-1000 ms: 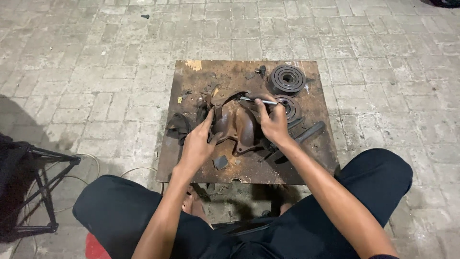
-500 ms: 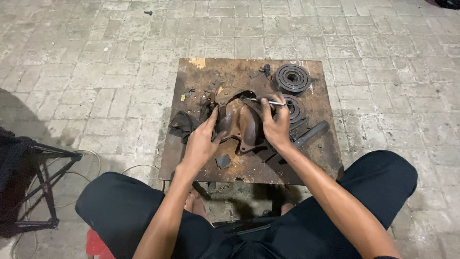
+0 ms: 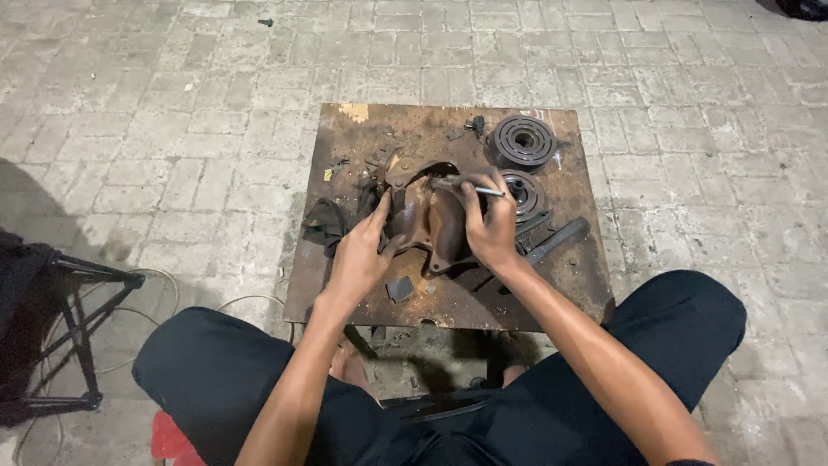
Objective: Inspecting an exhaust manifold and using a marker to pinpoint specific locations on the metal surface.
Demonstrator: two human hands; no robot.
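Steadying a rusty brown metal housing (image 3: 427, 216) near the middle of the table (image 3: 345, 285), the left hand (image 3: 360, 257) presses its fingers and thumb against the housing's 9 o'clock flank, spread rather than fully closed around it. The right hand (image 3: 490, 226) is clenched around a thin metal rod tool (image 3: 470, 185), whose tip points toward 9 o'clock across the housing's top edge, where a curved opening shows. By the look of it, the work in hand is prying or scraping at that upper rim while the other hand braces the part. A further stroke would likely call for a firm hold on the left flank and a short, controlled push, since the tool lies almost flat on the rim and could skid off.

At 1 o'clock from the housing sits a round grooved pulley (image 3: 521, 141); a second ringed disc (image 3: 524, 193) lies just beside the right hand at 3 o'clock, partly hidden by it. A dark bar (image 3: 559, 241) rests at 4 o'clock, and a dark rag (image 3: 328, 223) lies at 9 o'clock, touching the left fingers' side. Small scraps dot the top.

Open room is mostly at 6 to 7 o'clock, toward the near table edge above the knees; the 3 o'clock side is crowded. Brick paving (image 3: 172, 129) surrounds the table.
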